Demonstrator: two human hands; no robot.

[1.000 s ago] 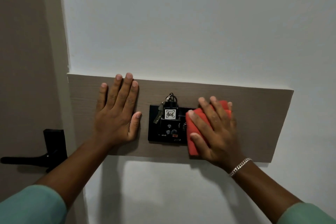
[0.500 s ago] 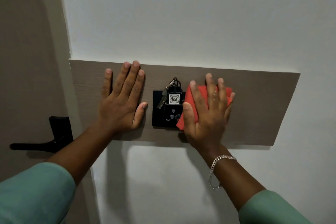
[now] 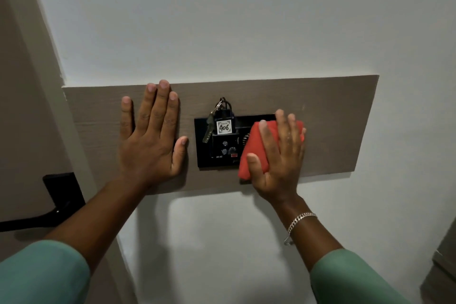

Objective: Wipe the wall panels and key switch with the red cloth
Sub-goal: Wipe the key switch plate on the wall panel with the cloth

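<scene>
Red cloth (image 3: 255, 153), pressed under straight fingers (image 3: 269, 140) of the right hand (image 3: 278, 163), is wiping the key switch (image 3: 206, 159), left hand (image 3: 150, 143) braced flat on the panel (image 3: 333, 131); next, probably, working round the hanging keys (image 3: 208, 129).

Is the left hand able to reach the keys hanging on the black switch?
Probably yes. The left hand lies flat on the wooden panel just beside the black switch plate, and nothing stands between it and the keys.

red cloth (image 3: 254, 153), black key switch (image 3: 217, 153), grey-brown wood-grain panel (image 3: 333, 126), teal sleeves (image 3: 44, 274)
</scene>
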